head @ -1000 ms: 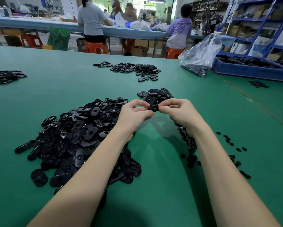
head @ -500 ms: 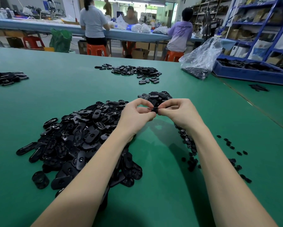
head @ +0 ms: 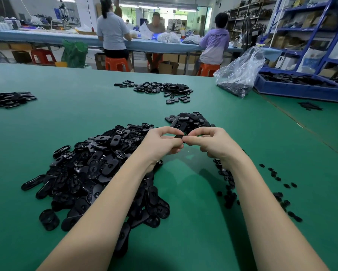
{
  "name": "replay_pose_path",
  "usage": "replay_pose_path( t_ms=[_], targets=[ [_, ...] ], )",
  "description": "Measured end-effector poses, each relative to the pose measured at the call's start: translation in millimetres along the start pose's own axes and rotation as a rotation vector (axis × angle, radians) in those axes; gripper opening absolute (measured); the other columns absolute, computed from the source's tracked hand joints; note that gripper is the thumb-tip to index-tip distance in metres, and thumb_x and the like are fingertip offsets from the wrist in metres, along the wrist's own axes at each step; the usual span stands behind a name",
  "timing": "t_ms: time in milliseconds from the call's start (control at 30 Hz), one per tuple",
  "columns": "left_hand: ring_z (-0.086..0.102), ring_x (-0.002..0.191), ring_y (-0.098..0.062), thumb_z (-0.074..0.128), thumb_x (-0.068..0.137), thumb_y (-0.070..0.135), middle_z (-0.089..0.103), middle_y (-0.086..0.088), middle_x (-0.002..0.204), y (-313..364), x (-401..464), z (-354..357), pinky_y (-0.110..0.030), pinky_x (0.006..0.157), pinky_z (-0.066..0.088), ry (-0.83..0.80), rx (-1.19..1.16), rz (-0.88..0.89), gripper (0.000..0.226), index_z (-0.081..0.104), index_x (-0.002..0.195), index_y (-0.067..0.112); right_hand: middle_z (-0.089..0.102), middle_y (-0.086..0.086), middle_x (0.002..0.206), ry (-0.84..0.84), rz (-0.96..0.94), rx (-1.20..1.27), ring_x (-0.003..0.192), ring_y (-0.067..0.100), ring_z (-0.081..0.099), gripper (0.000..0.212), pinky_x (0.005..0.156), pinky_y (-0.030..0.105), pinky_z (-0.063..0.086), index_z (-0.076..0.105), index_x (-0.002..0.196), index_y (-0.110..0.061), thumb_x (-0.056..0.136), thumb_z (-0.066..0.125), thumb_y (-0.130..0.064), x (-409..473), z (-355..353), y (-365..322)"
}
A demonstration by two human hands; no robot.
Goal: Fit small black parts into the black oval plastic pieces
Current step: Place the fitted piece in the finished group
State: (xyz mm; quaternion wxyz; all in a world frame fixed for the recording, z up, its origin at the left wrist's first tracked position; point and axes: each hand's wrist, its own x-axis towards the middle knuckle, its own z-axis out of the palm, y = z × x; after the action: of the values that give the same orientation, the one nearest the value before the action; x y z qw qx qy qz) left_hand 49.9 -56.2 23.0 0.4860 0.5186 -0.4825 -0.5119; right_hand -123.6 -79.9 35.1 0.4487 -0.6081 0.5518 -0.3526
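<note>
My left forearm hides part of the big heap of glossy oval pieces (head: 90, 173) on the matte green table (head: 76, 118). My left hand (head: 160, 143) and right hand (head: 213, 143) meet above bare green felt, fingers curled and pinching one black oval piece (head: 179, 136) between them; only its thin edge shows, so I cannot tell whether a small part sits in it. Behind lies a smaller pile (head: 189, 121). Under my right wrist, small black parts (head: 277, 178) scatter rightward. A crinkled clear bag (head: 240, 75) stands well apart, beside a blue tray (head: 301, 90).

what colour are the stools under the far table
Orange-red plastic stools, clearest in the head view.
</note>
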Motion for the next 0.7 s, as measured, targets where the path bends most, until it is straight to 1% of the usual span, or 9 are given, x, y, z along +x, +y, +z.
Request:
replay_pose_path(
  t_ms=[133,233,333,400,500,567,700],
  targets=[
    [0.067,0.078,-0.02,0.069,0.084,-0.007,0.073,-0.016,0.088,0.3,0.9,-2.7,-0.023,0.077,0.06,0.006,-0.019,-0.007,0.02,0.072,0.101,0.003,0.063,-0.007,0.069,-0.003,-0.051,-0.054,0.043,0.0,0.04,0.012,0.041,0.009,0.03,0.074,0.077,-0.023,0.079,0.086,-0.026,1.7,0.2,-3.5],
    [0.068,0.078,-0.019,0.07,0.085,-0.005,0.075,-0.014,0.086,-1.1,1.1,-3.8,-0.022,0.076,0.059,0.003,-0.011,0.012,0.016,0.073,0.095,0.007,0.06,-0.01,0.063,0.017,-0.077,-0.115,0.042,-0.002,0.043,0.012,0.041,0.008,0.03,0.073,0.075,-0.023,0.08,0.084,-0.025,3.0,1.5,-3.9],
    [0.069,0.078,-0.019,0.071,0.086,-0.004,0.076,-0.013,0.085,-1.7,1.6,-3.8,-0.025,0.081,0.06,0.002,0.006,0.036,0.015,0.073,0.094,0.008,0.055,-0.012,0.057,0.046,-0.097,-0.145,0.043,-0.001,0.042,0.013,0.04,0.009,0.029,0.073,0.075,-0.021,0.079,0.085,-0.026,5.2,1.1,-2.2],
    [0.071,0.079,-0.018,0.072,0.086,-0.003,0.077,-0.014,0.087,-1.4,1.5,-4.5,-0.026,0.082,0.06,-0.008,0.023,0.044,0.014,0.074,0.095,0.008,0.053,-0.014,0.054,0.035,-0.098,-0.144,0.043,-0.001,0.042,0.013,0.041,0.009,0.029,0.073,0.075,-0.02,0.079,0.084,-0.026,5.7,0.6,-0.8],
    [0.072,0.077,-0.016,0.073,0.086,-0.002,0.078,-0.013,0.087,-0.9,0.1,-5.7,-0.021,0.074,0.058,-0.024,0.024,0.034,0.014,0.075,0.096,0.008,0.055,-0.01,0.058,0.01,-0.1,-0.134,0.044,0.002,0.041,0.012,0.042,0.01,0.03,0.073,0.075,-0.02,0.078,0.084,-0.024,4.9,0.2,-0.3],
    [0.072,0.075,-0.014,0.073,0.086,-0.001,0.078,-0.012,0.085,-0.5,0.0,-6.1,-0.02,0.071,0.056,-0.024,0.04,0.035,0.013,0.075,0.095,0.009,0.056,-0.006,0.062,0.011,-0.104,-0.144,0.048,0.005,0.042,0.012,0.043,0.011,0.031,0.072,0.074,-0.02,0.078,0.083,-0.024,4.9,0.3,-0.8],
    [0.071,0.076,-0.015,0.073,0.087,-0.001,0.077,-0.012,0.084,-1.1,0.1,-6.2,-0.024,0.079,0.06,-0.026,0.089,0.042,0.012,0.074,0.093,0.01,0.058,-0.008,0.061,0.004,-0.108,-0.203,0.049,0.005,0.044,0.011,0.044,0.012,0.033,0.072,0.073,-0.021,0.077,0.081,-0.024,5.5,1.4,-1.7]
  ],
)
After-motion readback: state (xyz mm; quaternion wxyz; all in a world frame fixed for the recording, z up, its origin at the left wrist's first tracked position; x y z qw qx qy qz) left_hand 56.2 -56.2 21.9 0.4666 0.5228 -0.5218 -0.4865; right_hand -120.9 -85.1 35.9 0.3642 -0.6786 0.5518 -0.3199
